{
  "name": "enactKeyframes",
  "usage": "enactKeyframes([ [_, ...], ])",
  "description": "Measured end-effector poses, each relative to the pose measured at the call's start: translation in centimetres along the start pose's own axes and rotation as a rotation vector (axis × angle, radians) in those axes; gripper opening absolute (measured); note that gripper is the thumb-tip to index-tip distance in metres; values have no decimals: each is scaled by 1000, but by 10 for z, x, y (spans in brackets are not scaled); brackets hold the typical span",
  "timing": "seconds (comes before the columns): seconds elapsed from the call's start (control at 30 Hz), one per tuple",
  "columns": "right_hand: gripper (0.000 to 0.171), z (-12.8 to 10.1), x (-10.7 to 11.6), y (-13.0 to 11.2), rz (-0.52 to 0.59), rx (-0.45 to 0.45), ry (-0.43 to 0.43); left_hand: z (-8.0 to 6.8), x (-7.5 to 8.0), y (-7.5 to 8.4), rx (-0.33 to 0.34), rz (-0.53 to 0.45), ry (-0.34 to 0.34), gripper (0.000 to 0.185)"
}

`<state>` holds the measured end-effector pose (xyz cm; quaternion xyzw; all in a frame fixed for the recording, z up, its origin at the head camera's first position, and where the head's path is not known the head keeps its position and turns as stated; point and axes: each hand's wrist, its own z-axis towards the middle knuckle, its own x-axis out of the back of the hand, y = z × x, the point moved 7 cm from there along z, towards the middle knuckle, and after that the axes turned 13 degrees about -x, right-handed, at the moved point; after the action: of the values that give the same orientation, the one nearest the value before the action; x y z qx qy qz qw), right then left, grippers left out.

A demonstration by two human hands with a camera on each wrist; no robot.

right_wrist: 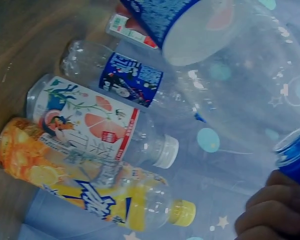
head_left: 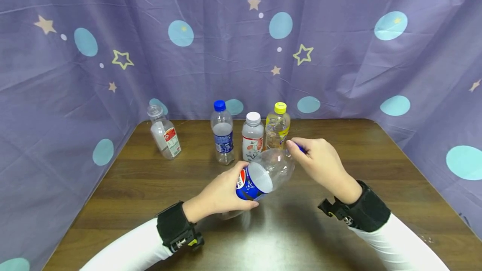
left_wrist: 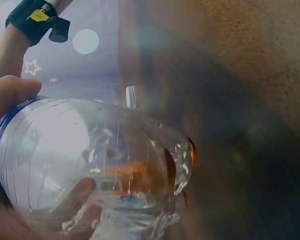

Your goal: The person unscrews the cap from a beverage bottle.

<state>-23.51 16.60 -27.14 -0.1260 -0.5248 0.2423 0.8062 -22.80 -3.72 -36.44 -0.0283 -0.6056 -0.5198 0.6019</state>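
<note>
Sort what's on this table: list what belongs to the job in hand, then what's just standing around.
In the job:
- large bottle, gripped by the left hand
- blue cap at its neck, held by the right hand

Apparently just standing by, untouched:
- uncapped bottle
- smaller blue-capped bottle
- white-capped bottle
- yellow-capped bottle

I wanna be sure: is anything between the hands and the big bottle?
Nothing visible: the left hand grips the big bottle at its blue label, and the right hand holds its blue cap.

Held aslant: large clear bottle [head_left: 268,174], blue label [head_left: 249,186] round the middle, blue cap [right_wrist: 298,162] at the rightward neck [right_wrist: 290,144].
</note>
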Motion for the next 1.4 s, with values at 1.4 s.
enactKeyframes([
  [1.4,42,2,-6,1,-13,-60,-22,-2,4,2,39,77,9,89],
])
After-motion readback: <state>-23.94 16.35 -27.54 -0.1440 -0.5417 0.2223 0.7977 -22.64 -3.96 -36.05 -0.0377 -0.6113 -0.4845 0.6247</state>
